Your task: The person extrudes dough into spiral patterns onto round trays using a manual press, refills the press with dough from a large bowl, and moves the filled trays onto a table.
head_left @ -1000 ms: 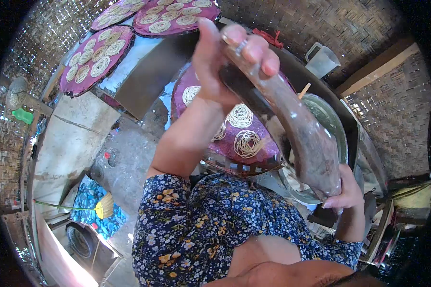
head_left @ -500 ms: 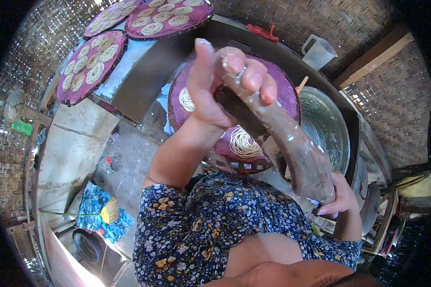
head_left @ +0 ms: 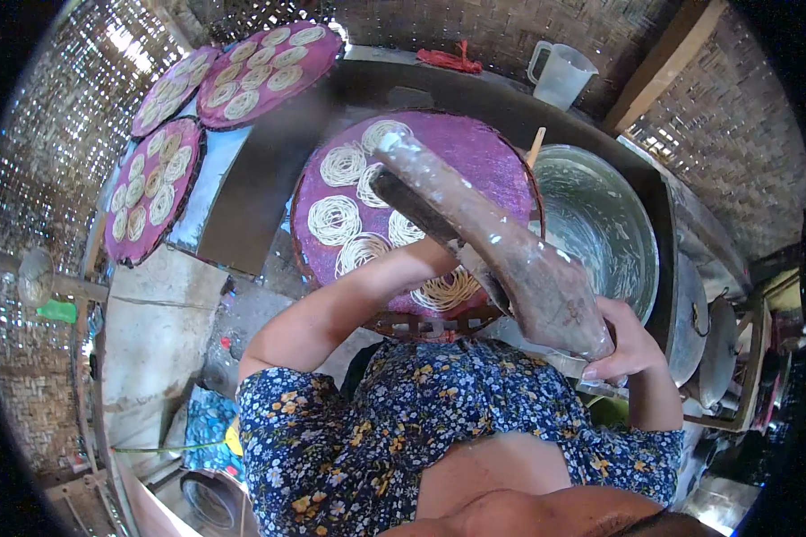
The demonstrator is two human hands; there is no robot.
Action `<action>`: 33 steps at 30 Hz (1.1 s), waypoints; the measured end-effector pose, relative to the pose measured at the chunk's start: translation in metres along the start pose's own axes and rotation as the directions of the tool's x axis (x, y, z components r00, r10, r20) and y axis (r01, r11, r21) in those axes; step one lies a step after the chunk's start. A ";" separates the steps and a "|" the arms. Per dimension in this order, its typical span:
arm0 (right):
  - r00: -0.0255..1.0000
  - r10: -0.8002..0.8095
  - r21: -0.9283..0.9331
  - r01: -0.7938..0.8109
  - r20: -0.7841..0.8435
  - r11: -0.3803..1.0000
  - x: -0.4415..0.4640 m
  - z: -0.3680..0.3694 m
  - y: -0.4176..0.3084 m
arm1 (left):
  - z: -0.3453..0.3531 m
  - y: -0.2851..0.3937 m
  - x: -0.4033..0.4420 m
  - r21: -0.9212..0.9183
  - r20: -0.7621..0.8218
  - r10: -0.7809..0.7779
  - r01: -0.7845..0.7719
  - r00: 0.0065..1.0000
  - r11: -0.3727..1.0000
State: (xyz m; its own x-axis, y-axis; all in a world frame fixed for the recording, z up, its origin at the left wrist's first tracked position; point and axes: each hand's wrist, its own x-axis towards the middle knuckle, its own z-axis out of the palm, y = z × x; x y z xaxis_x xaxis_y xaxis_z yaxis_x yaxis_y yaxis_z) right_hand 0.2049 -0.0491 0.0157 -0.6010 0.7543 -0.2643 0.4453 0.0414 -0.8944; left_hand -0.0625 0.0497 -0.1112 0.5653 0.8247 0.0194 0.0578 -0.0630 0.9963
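Observation:
A long, worn wooden press (head_left: 533,268), made of two bars and smeared with white paste, slants across the middle of the view. My right hand (head_left: 629,345) is closed around its near right end. My left forearm (head_left: 354,291) reaches under the far part of the press, where the hand and its fingers are hidden. Below the press lies a round tray (head_left: 501,143) covered in purple cloth. Several pale coils of thin strands (head_left: 334,220) rest on that cloth, and a yellower coil (head_left: 446,288) sits near its front edge.
At the right stands a large metal basin (head_left: 631,201) coated with whitish paste, a wooden stick (head_left: 535,148) at its rim. A plastic jug (head_left: 564,76) and red plastic (head_left: 450,59) lie behind. More purple trays (head_left: 282,100) of coils are at the far left.
My left hand has left the top of the press and gone down behind it, out of sight. My right hand keeps its hold. More coils on the tray now show.

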 end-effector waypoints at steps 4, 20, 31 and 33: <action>1.000 -0.018 0.035 0.018 -0.009 0.999 0.005 -0.002 0.001 | -0.004 -0.001 -0.014 0.151 0.106 -0.008 -0.008 0.994 0.989; 0.967 0.081 0.409 0.026 -0.241 0.912 0.001 -0.015 0.021 | -0.035 0.040 -0.052 0.974 0.084 0.264 -0.135 0.961 0.180; 0.987 0.088 0.492 -0.142 0.131 0.859 0.036 -0.019 0.006 | -0.082 0.133 0.053 -0.953 -0.025 0.700 -0.228 0.714 0.198; 0.974 0.173 0.482 -0.222 0.145 0.848 0.036 -0.031 0.008 | -0.062 0.144 0.050 -0.833 -0.349 0.259 -0.425 0.901 0.354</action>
